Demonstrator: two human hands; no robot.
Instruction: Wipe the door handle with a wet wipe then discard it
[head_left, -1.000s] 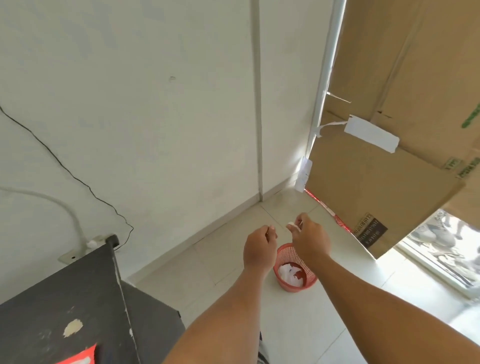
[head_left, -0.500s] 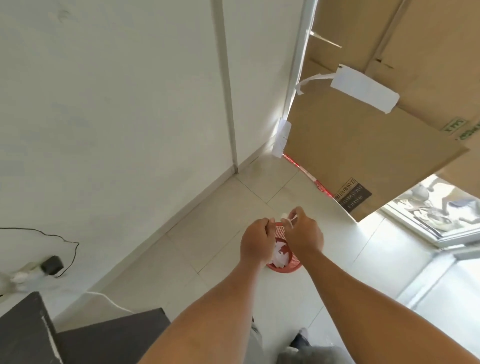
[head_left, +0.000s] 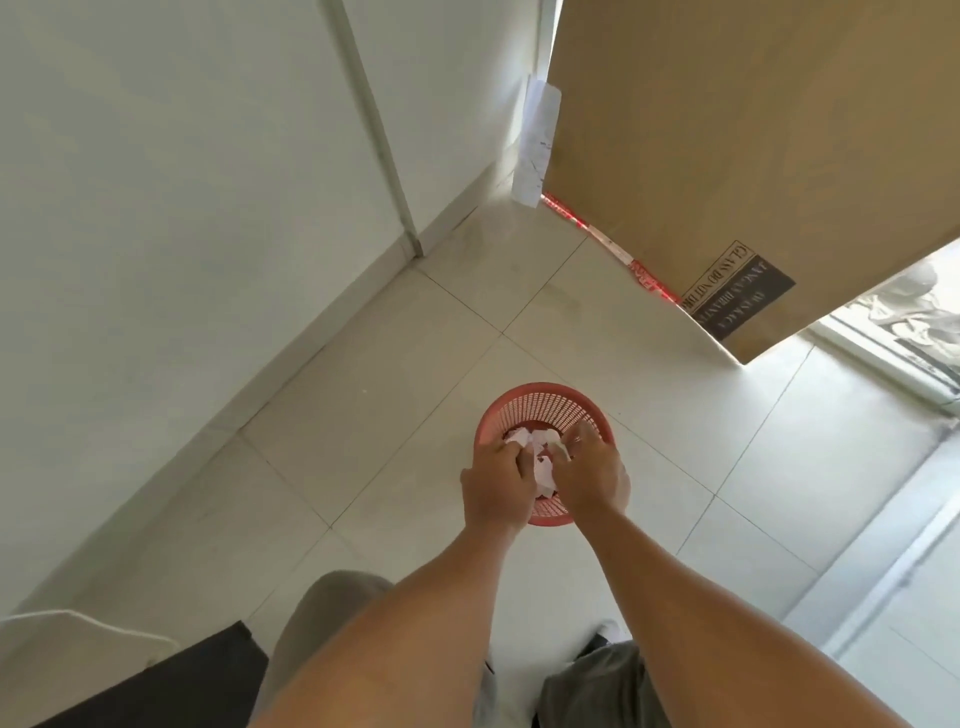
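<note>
The right hand (head_left: 589, 480) pinches a small white wet wipe (head_left: 560, 448) over the red basket (head_left: 540, 402) on the floor; the left hand (head_left: 498, 486) is loosely curled, its grip unclear.

Looking straight down at a small red mesh basket (head_left: 544, 405) on pale floor tiles (head_left: 395, 395). Both hands over the basket mouth: left hand (head_left: 497, 486) curled at the near-left rim, right hand (head_left: 589, 475) at the near-right rim, fingers bent downward. Between the hands, crumpled white wipes (head_left: 537, 457) inside the basket; which piece is held, impossible to tell. Beyond, a white wall (head_left: 182, 182) on the left and a brown cardboard sheet (head_left: 753, 156) on the right, with a red-and-white tape strip (head_left: 613, 249) along its lower edge. At the bottom edge, grey trousers (head_left: 592, 686) and a black surface (head_left: 171, 680).
</note>
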